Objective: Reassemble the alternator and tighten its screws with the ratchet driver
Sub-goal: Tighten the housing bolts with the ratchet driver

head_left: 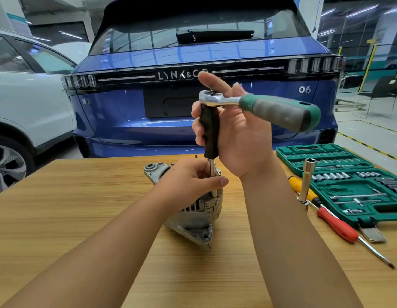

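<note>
While driver (209, 138) stands upright on alternator (193, 210), ratchet handle (279, 111) pointing right

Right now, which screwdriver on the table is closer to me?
The red screwdriver. It lies nearer the table's front edge; the yellow screwdriver lies farther back, beside the standing socket.

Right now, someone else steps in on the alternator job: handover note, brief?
Left hand: pinches the driver's steel shaft low, steadying it on the alternator.
Right hand: grips the black driver handle; the ratchet sits on top, its green handle pointing right.
The alternator stands on the wooden table; the socket case lies open at right.
Done: housing looks assembled, driver seated.
Left: tighten this screw, then the others; how tight any is cannot be told.
</note>
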Demonstrator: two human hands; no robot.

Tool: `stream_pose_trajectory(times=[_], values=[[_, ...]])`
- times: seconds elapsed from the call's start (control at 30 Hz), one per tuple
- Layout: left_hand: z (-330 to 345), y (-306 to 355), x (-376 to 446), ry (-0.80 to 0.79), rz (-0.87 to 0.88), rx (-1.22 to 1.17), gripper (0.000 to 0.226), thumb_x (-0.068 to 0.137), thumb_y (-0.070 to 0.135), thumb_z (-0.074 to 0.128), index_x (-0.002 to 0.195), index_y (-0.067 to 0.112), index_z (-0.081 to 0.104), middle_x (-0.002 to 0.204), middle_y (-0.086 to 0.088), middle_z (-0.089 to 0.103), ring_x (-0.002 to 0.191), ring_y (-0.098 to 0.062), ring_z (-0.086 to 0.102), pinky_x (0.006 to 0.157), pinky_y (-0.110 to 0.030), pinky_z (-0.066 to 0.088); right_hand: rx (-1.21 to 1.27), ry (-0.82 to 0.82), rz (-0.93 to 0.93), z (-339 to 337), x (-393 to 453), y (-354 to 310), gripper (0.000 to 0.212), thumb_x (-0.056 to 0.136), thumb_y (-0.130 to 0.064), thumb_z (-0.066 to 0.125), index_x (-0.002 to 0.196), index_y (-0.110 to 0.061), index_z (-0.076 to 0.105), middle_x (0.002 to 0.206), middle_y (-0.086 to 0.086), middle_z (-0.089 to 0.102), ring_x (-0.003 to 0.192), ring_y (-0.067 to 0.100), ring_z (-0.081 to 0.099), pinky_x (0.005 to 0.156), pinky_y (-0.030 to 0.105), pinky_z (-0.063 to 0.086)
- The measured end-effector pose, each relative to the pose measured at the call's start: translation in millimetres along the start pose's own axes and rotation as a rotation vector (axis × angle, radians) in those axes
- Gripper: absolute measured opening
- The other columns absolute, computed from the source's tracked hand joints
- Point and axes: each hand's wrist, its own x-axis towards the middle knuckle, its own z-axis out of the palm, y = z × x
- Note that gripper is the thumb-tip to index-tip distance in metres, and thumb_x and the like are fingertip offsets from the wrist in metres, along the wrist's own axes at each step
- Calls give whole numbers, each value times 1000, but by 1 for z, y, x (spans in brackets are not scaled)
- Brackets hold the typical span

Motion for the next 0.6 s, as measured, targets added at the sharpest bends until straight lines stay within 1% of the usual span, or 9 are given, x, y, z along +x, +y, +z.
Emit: stream_pose_trajectory(times=[0.03,0.07,0.17,0.2,0.3,0.37,0.4,0.47,0.6], values=[[0,0,0,5,-4,9,18,83,53,75,90,36,71,87,11,75,82,-6,70,71,-27,54,-2,-4,1,-1,-1,2,52,97,-46,45,140,-17,49,92,8,59,73,21,50,64,34,40],[1,-1,0,9,-9,17,19,83,53,74,90,36,71,87,10,75,82,-6,70,69,-26,53,7,-25,6,-1,-2,2,50,97,-49,51,138,-21,50,94,7,58,75,20,50,66,33,40],[2,-1,1,12,-7,22,21,82,53,75,86,34,71,84,8,74,79,-7,69,67,-26,52,55,-31,46,-3,-2,0,69,77,-57,74,133,-23,52,97,6,57,76,18,52,68,32,41],[3,-1,1,18,-3,24,20,82,53,76,83,34,69,81,9,73,76,-6,69,65,-26,51,56,19,59,-1,0,-1,67,76,-53,78,129,-20,54,93,4,58,73,17,52,65,31,40],[6,-1,3,52,12,60,19,79,54,77,74,41,65,72,12,69,67,-1,66,59,-26,50,-130,308,29,3,2,0,23,89,-33,74,98,-15,63,70,-4,53,57,11,45,53,27,35],[6,-1,3,44,13,53,19,79,53,78,73,40,65,73,12,70,69,-1,67,64,-33,57,-268,412,-15,7,2,1,16,91,-25,74,90,-12,66,60,-4,47,51,10,39,48,25,34],[5,-2,3,28,6,45,18,79,52,78,76,39,66,76,11,71,72,-2,68,69,-35,59,-278,409,0,9,2,1,14,92,-22,73,92,-10,66,60,-4,47,51,10,39,48,25,34],[4,-2,3,5,-11,34,20,79,53,78,81,35,69,81,9,73,75,-4,69,74,-37,59,-170,285,74,9,1,1,11,93,-14,67,103,-11,63,66,-3,53,55,10,45,54,24,36],[4,-3,3,25,-26,46,22,82,52,76,86,31,72,84,9,73,78,-4,68,76,-37,59,38,156,68,5,0,1,33,85,-6,65,114,-20,61,86,0,68,70,14,58,67,28,38]])
